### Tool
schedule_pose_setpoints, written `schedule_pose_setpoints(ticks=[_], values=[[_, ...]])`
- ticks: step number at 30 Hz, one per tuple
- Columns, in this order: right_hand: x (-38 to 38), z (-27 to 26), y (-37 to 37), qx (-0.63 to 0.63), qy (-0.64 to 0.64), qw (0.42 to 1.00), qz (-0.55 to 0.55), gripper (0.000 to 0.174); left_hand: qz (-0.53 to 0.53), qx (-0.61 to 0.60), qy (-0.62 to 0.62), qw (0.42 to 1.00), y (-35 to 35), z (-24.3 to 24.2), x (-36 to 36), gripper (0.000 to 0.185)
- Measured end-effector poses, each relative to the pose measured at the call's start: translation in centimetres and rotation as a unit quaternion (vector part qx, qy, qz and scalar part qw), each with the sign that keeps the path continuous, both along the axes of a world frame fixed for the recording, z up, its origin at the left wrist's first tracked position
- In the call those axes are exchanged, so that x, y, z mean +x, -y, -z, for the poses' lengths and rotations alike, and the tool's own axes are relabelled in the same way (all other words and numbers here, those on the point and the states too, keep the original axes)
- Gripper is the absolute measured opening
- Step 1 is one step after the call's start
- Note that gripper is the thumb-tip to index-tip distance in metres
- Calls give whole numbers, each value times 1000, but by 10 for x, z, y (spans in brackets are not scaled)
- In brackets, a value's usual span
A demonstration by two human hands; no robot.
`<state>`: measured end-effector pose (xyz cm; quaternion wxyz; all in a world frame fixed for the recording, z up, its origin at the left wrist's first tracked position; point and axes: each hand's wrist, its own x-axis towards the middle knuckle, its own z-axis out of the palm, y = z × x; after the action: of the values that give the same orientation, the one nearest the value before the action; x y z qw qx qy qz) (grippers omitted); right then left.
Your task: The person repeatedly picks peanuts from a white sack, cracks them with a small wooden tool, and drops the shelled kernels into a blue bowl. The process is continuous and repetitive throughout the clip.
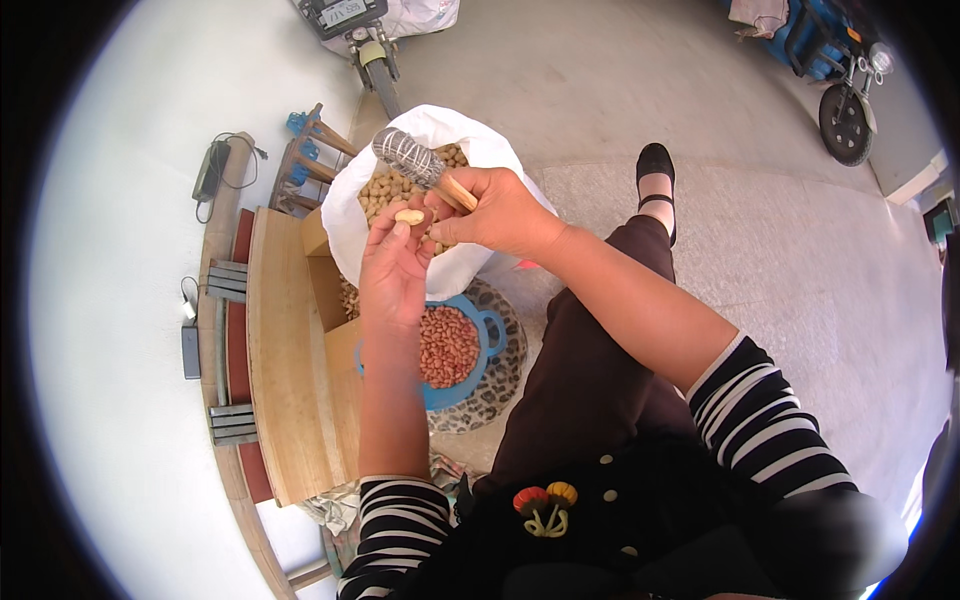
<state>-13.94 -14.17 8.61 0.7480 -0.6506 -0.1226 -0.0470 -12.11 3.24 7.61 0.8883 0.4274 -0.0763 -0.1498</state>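
Note:
Between the fingertips of my left hand (pixel 397 259) is a pale peanut shell (pixel 409 217); whether it is whole or split I cannot tell. My right hand (pixel 499 214) grips the wooden handle of a small tool (pixel 409 156), its head wrapped in grey cloth and bound with pale cord. Both hands are close together over an open white sack (pixel 341 221) full of unshelled peanuts (pixel 388 191). Below the sack sits a blue plastic basin (pixel 466 388) with side handles. It holds reddish shelled peanuts (pixel 448 346), partly hidden by my left forearm.
A leopard-print round seat or mat (pixel 510 352) lies under the basin. To the left are a wooden board (pixel 289 360) and a cardboard box (pixel 330 289) with shells inside. Chargers (pixel 213 169) rest by the wall. Two parked vehicles show front wheels (pixel 846 124) at the far side.

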Motion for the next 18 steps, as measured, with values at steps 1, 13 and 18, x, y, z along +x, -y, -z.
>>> schedule_pose_setpoints(ticks=[1,13,18], values=[[-5,-8,-4,8,-21,1000,-6,13,-28,-34,9,999,4,3,-9,27],[-18,-16,-5,-17,2,998,-53,13,-138,291,222,920,-1,-9,-46,22],[-22,-19,-9,-56,-5,996,-73,12,-189,425,340,817,-9,-5,-53,22]])
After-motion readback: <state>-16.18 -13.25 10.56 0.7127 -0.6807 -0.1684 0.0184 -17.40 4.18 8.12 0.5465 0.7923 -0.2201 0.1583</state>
